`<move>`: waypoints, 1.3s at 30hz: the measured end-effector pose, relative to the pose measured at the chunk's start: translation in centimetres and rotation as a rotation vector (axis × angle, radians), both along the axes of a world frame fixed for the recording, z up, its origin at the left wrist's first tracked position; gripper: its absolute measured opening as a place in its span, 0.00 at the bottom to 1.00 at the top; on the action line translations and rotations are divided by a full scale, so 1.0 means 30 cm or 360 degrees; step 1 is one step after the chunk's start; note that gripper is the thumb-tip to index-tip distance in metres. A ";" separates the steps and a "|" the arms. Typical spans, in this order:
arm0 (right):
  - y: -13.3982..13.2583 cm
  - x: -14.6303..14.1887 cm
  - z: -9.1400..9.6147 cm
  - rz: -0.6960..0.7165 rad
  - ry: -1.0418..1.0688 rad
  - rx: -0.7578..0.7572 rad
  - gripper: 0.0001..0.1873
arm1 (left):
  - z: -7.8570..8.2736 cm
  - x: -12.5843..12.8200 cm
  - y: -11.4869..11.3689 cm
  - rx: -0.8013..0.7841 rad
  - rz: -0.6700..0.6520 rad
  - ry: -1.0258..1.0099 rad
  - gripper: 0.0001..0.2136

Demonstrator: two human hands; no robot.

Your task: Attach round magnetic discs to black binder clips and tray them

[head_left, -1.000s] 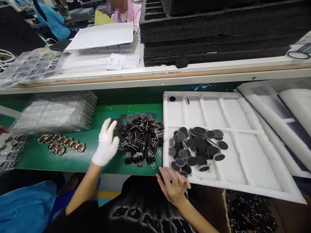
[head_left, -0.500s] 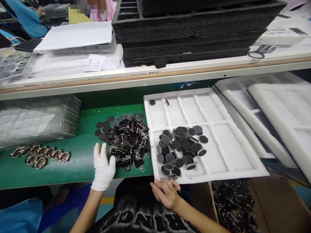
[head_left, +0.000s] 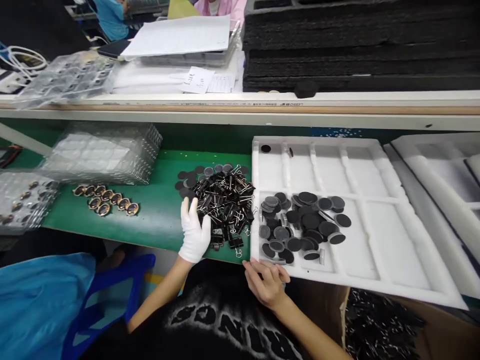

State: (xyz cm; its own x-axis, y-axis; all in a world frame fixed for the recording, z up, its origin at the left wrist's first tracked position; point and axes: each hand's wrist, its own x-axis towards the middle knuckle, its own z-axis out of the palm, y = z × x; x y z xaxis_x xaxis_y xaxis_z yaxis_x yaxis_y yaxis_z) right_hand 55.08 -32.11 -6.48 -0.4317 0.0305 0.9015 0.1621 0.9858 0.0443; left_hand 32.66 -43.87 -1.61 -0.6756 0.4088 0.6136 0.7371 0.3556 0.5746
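Here the gloved left hand lies flat, fingers spread, against the binder clips heaped near the counter's front edge. The bare right hand curls its grip on the foam tray's near corner; whether it pinches is hidden.

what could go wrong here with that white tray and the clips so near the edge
The white foam tray overhangs the green bench on the near side, with only the bare right hand at its rim; a nudge might tip the grey round discs out. The white-gloved left hand rests on the tangled pile of black binder clips, so wire handles could snag the glove or drag clips off the edge.
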 end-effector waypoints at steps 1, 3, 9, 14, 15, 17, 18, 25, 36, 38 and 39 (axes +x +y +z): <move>-0.004 0.001 0.002 -0.0027 -0.0011 -0.0004 0.11 | -0.005 0.005 -0.020 0.0004 -0.0010 0.0024 0.31; -0.012 0.004 0.008 -0.0061 -0.0026 -0.0022 0.11 | -0.021 0.020 -0.064 -0.0051 -0.0071 0.0197 0.37; -0.025 0.005 0.031 -0.0049 -0.0065 -0.0066 0.18 | -0.058 0.098 -0.076 -0.0541 -0.0136 0.0546 0.47; -0.044 0.008 0.028 -0.0141 -0.0114 -0.0061 0.31 | -0.076 0.087 -0.086 -0.0579 -0.0086 0.0539 0.43; -0.051 0.012 0.025 -0.0166 -0.0113 -0.0100 0.32 | -0.081 0.056 -0.115 -0.0550 -0.0053 0.0553 0.41; -0.069 0.021 0.018 -0.0205 -0.0070 -0.0189 0.31 | -0.083 -0.051 -0.199 -0.0447 0.0137 0.0491 0.37; -0.079 0.024 0.015 -0.0208 -0.0025 -0.0224 0.28 | -0.077 -0.127 -0.251 -0.0364 0.0311 0.0391 0.36; -0.150 -0.014 0.045 0.0321 -0.0059 -0.0149 0.06 | 0.061 -0.750 -0.659 0.0251 0.1249 -0.0121 0.27; -0.198 -0.135 0.074 0.0719 -0.0332 -0.0397 0.11 | 0.111 -1.115 -0.811 0.0166 0.1023 -0.0418 0.20; -0.210 -0.150 0.080 0.0743 -0.0337 -0.0427 0.10 | 0.093 -1.118 -0.793 0.0117 0.1030 -0.0438 0.20; -0.216 -0.157 0.084 0.0760 -0.0340 -0.0438 0.10 | 0.083 -1.111 -0.784 0.0094 0.1041 -0.0444 0.19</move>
